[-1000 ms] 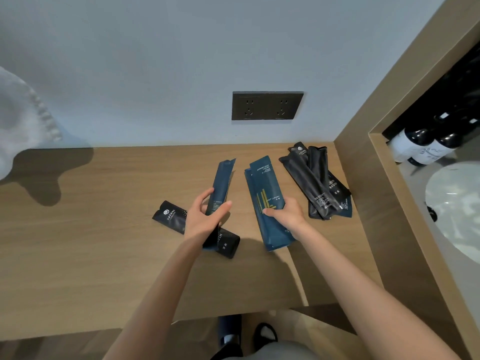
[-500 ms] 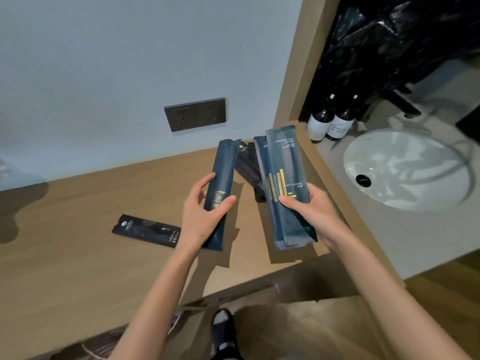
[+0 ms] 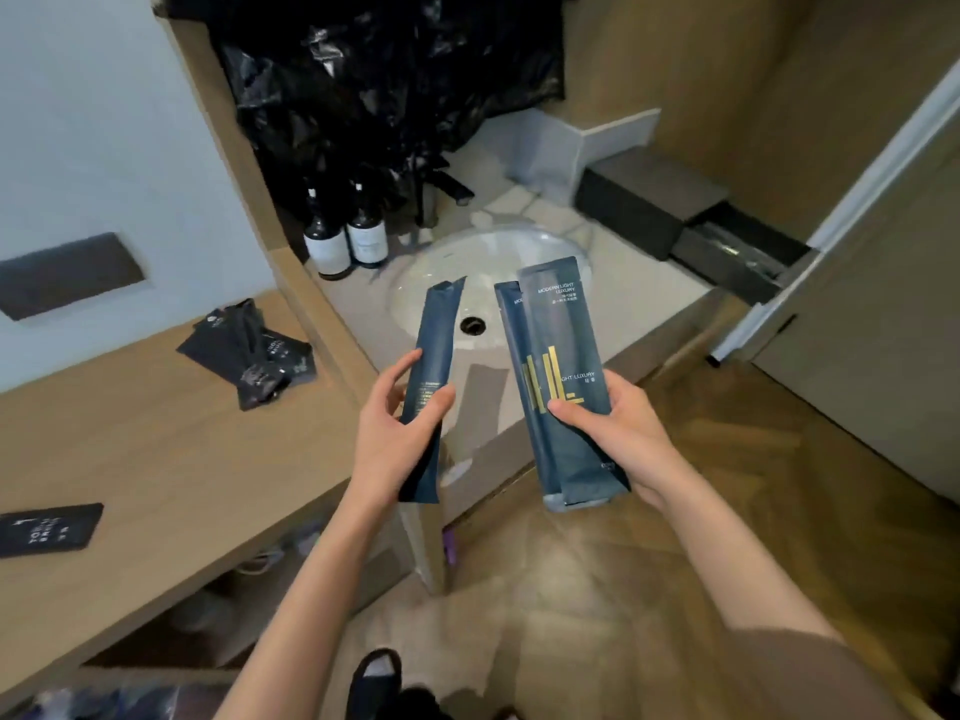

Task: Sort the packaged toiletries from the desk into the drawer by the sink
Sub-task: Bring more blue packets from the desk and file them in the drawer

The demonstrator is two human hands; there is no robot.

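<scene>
Wooden worktop (image 3: 156, 459) at left carries black packets (image 3: 249, 350). Over the sink (image 3: 467, 272) at centre, the left hand (image 3: 395, 439) grips a narrow blue packet (image 3: 436, 345) and the right hand (image 3: 618, 433) pinches two wider packets (image 3: 558, 356), kept apart by size, probably for the open drawer (image 3: 737, 252) at upper right.

Head-worn wide view, downward, close above sink (image 3: 431, 283)

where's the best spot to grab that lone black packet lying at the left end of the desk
Likely best from above, pinching the black packet across its narrow width near its right end: it lies flat on the desk, long and slim, and its left end is out of frame.
</scene>
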